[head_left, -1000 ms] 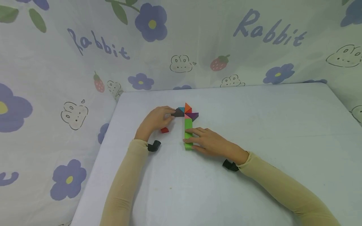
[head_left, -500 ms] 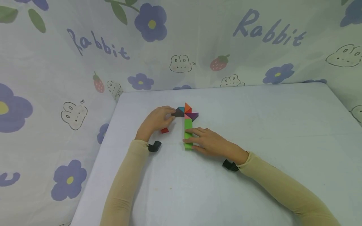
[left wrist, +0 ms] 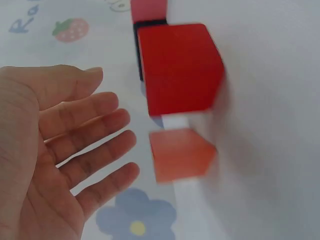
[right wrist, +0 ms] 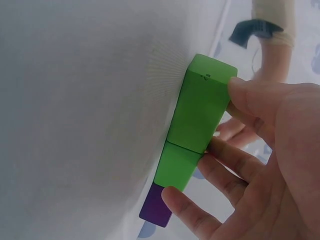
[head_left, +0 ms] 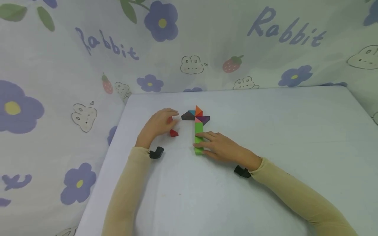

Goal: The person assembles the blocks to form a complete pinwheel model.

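Observation:
My left hand hovers at the left of the block arrangement, fingers extended and apart. In the left wrist view a red block and a blurred orange-red block sit beyond its fingertips, without contact. A dark grey block lies to the right of that hand. My right hand holds a row of green blocks, fingers across the top and thumb at the right side. In the right wrist view, two green blocks touch end to end, with a purple block beyond.
Blue, orange, red, pink and purple pieces meet in a fan at the row's far end. A small red block lies below my left hand on the white table. Black wrist devices show at both cuffs. A printed cloth hangs behind.
My left hand has let go of the dark grey block and drawn back leftward, and another red piece now shows behind it. My right hand stays on the green blocks. The head view shifts slightly.

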The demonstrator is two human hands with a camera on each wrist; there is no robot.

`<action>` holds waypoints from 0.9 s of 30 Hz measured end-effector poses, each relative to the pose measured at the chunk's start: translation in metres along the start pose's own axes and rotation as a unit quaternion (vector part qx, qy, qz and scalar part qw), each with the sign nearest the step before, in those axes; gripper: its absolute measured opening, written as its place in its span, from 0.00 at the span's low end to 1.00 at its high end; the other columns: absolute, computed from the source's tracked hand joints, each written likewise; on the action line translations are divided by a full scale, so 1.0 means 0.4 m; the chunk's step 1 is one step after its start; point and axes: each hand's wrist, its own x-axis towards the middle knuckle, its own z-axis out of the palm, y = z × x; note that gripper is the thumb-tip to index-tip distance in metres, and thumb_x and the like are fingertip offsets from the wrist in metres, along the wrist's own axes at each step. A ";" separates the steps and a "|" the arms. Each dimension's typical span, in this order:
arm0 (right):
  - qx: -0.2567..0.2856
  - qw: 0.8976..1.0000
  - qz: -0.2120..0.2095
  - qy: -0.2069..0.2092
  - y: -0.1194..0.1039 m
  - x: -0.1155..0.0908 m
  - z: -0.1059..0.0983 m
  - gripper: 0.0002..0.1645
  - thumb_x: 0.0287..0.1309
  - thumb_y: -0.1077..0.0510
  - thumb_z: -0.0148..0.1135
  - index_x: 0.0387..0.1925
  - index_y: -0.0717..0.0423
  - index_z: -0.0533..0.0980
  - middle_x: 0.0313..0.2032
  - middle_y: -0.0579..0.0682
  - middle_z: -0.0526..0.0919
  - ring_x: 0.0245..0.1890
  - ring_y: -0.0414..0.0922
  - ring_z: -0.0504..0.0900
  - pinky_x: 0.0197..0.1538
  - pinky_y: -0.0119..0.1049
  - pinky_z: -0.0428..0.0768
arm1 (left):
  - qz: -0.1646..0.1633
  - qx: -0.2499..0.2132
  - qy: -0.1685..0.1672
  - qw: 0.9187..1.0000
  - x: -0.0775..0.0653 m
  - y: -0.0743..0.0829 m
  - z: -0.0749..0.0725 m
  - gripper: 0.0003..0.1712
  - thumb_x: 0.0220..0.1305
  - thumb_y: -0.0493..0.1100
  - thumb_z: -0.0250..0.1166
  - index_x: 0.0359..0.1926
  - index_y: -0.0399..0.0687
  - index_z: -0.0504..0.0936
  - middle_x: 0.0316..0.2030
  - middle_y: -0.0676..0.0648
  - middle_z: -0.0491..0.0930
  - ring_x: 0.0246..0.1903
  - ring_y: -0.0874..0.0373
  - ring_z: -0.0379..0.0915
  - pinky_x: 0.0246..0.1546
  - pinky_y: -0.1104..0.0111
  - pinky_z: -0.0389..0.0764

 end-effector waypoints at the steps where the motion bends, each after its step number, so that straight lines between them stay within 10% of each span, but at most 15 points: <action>1: -0.002 1.000 0.000 0.000 0.001 0.000 0.000 0.24 0.67 0.49 0.60 0.63 0.38 0.74 0.68 0.49 0.68 0.64 0.49 0.72 0.56 0.47 0.79 | -0.003 0.003 0.005 1.000 -0.011 -0.007 -0.001 0.22 0.68 0.44 0.59 0.60 0.43 0.78 0.61 0.43 0.76 0.63 0.46 0.69 0.69 0.53 0.66; 27: 0.008 0.999 -0.024 0.030 0.001 -0.002 0.002 0.23 0.65 0.52 0.62 0.62 0.42 0.76 0.66 0.53 0.71 0.63 0.51 0.73 0.56 0.48 0.80 | -0.037 0.010 0.024 0.999 -0.063 -0.106 -0.012 0.20 0.65 0.40 0.65 0.58 0.43 0.81 0.55 0.43 0.78 0.59 0.45 0.70 0.65 0.51 0.70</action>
